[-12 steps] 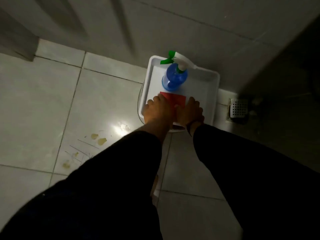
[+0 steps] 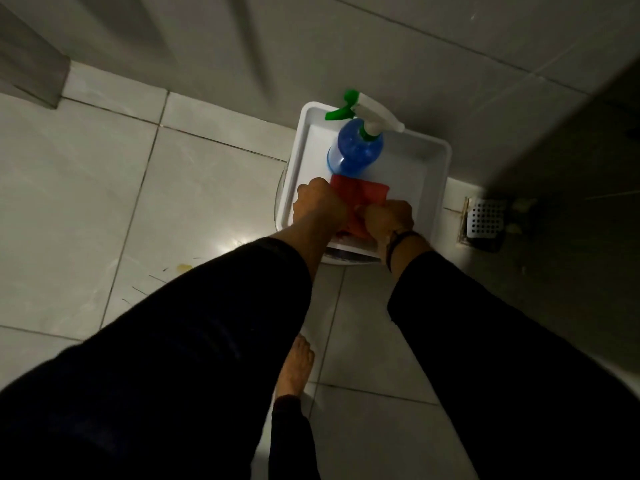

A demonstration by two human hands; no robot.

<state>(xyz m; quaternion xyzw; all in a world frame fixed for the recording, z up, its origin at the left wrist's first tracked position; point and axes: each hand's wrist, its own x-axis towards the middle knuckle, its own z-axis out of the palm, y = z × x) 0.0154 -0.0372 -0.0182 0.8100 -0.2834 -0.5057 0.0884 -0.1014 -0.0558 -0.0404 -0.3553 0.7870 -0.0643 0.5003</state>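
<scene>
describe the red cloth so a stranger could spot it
Look at the white tray by the wall. In its near half, before the blue spray bottle, lies the red cloth, gripped by the left hand and right hand. It is the only red thing there.

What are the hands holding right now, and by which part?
The red cloth: the left hand and right hand both grip its bunched near end, inside the white tray.
</scene>
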